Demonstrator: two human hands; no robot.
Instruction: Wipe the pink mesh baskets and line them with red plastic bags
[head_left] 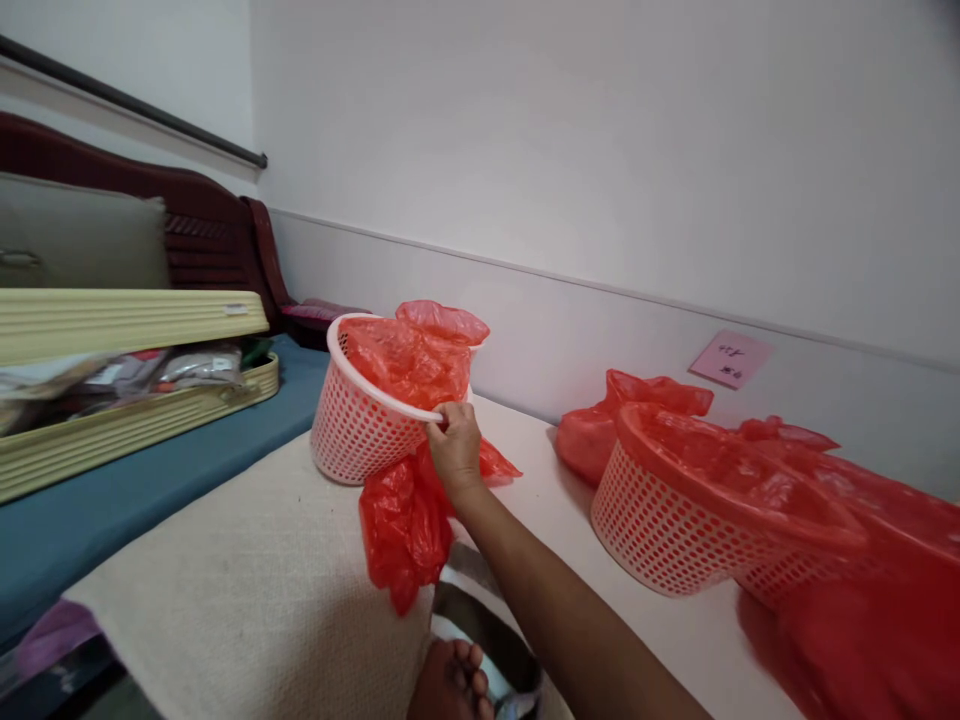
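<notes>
My right hand [455, 440] reaches in from the lower right. Its fingers are closed round the near rim of a pale pink perforated plastic basket [367, 430], which leans a little. Crumpled red plastic bags [412, 352] fill the top of this basket and bulge over its far rim. More red plastic bag [409, 530] lies bunched on the bed below the basket, close to my wrist. What looks like a bare foot [450, 682] shows at the bottom edge, beside grey and pale cloth [480, 620]. My left hand is not in view.
Right of my arm stands another perforated basket [675, 530] lined with red plastic, among full red bags [589, 440]. On the left, a yellow case [150, 425] lies open with packets inside. A pink note [731, 358] is on the wall behind a cream mat [247, 580].
</notes>
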